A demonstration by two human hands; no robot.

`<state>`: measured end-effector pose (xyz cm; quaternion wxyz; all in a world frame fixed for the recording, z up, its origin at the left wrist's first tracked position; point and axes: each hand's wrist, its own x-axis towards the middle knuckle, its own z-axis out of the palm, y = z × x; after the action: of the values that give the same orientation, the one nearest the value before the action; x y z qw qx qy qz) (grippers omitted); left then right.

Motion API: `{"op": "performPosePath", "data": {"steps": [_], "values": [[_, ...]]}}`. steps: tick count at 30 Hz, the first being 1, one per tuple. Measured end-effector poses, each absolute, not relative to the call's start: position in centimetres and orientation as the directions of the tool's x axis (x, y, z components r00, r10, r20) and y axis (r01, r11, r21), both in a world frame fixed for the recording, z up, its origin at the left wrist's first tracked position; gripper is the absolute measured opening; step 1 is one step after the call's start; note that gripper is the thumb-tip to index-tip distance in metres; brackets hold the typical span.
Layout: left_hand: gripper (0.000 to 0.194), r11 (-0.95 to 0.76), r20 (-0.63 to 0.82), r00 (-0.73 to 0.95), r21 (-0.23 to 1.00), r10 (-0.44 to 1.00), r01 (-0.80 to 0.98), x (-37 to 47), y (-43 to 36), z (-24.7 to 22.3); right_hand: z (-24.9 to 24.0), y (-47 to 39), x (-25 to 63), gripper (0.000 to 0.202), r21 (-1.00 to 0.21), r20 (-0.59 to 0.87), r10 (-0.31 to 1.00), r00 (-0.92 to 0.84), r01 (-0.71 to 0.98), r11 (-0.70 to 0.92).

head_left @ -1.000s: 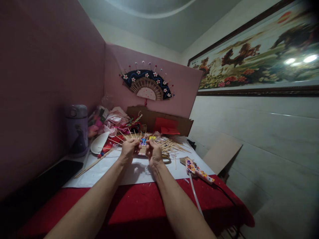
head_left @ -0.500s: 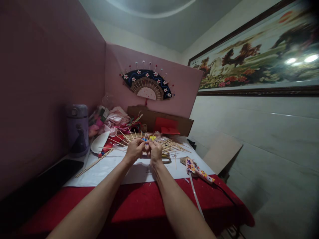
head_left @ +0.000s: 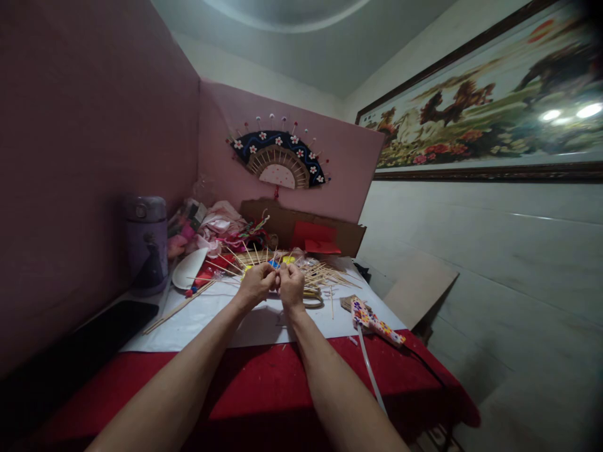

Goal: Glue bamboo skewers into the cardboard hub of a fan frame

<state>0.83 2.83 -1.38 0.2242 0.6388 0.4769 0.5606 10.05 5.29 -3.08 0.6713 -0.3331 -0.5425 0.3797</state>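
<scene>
Over the white sheet (head_left: 188,321), my left hand (head_left: 257,282) and my right hand (head_left: 291,285) meet with closed fingers. Something small is pinched between the fingertips, too small to make out. Behind and around them lie many thin wooden sticks (head_left: 325,274), some fanning out to the left beyond my left hand. Bits of blue and yellow material (head_left: 288,259) show just behind my fingers. The handle loops of what looks like scissors (head_left: 313,303) are beside my right wrist.
A flowered glue gun (head_left: 377,326) lies at the right on the red cloth (head_left: 264,383). At the left stand a purple bottle (head_left: 147,245), a black phone-like slab (head_left: 127,314) and a white dish (head_left: 188,270). A decorated fan (head_left: 277,157) hangs on the pink board behind.
My right hand has turned slightly and moved a little left, closer against my left hand. The things on the table have not visibly moved.
</scene>
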Motion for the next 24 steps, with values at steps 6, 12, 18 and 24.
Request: {"op": "performPosePath", "data": {"steps": [6, 12, 18, 24], "values": [[0.013, -0.425, 0.571, -0.263, 0.786, 0.778, 0.448, 0.3, 2.6, -1.2, -2.7, 3.6, 9.6, 0.023, -0.796, 0.603, 0.786, 0.139, 0.033, 0.605], [0.013, -0.450, 0.551, -0.346, 0.829, 0.760, 0.332, 0.4, 2.8, -1.1, -2.4, 3.4, 9.4, 0.018, -0.846, 0.490, 0.870, 0.059, -0.207, 0.491], [0.017, -0.447, 0.457, -0.210, 0.890, 0.864, 0.097, 1.1, 2.4, -0.9, -2.2, 4.5, 10.1, 0.027, -0.858, 0.323, 0.941, 0.100, -0.390, 0.335], [0.026, -0.377, 0.370, -0.105, 0.924, 0.923, -0.058, 1.6, 2.0, -0.8, -2.5, 4.6, 10.0, 0.042, -0.885, 0.340, 0.935, 0.098, -0.302, 0.353]]}}
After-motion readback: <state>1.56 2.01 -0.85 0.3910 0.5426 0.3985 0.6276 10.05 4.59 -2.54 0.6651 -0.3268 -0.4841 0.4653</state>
